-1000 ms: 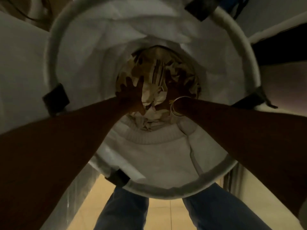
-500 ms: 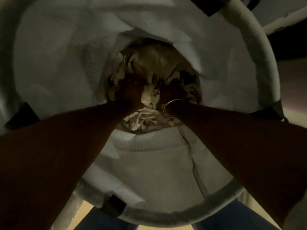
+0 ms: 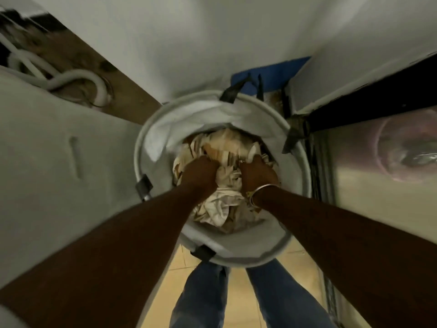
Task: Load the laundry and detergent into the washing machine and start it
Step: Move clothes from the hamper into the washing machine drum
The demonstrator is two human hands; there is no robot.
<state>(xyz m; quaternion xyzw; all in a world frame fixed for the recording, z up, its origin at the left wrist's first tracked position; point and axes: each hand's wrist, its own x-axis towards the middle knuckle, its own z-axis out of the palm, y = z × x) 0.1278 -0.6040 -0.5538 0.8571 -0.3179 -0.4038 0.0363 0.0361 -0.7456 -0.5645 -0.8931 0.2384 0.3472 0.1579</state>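
**Both hands haul the wash up out of the hamper**

Left hand [image 3: 201,169] & right hand [image 3: 256,172], thin metal bangle [image 3: 264,189] at its wrist, are fisted side by side in the crumpled cream-and-brown striped cloth bundle [image 3: 224,147], fingertips buried in the folds. A sec. ago the left's fingers lay splayed on the pile, deep in the round white fabric hamper [image 3: 189,117]. Now both are curled tight on cloth & the bundle rides higher, nearer the grey rim, w/ more bunched below the grip. Reads as lift-out under way; nothing loaded yet. Round glass machine door [image 3: 406,152], prob. the washer, sits well right of the grip; open or closed, can't tell. No detergent in view.
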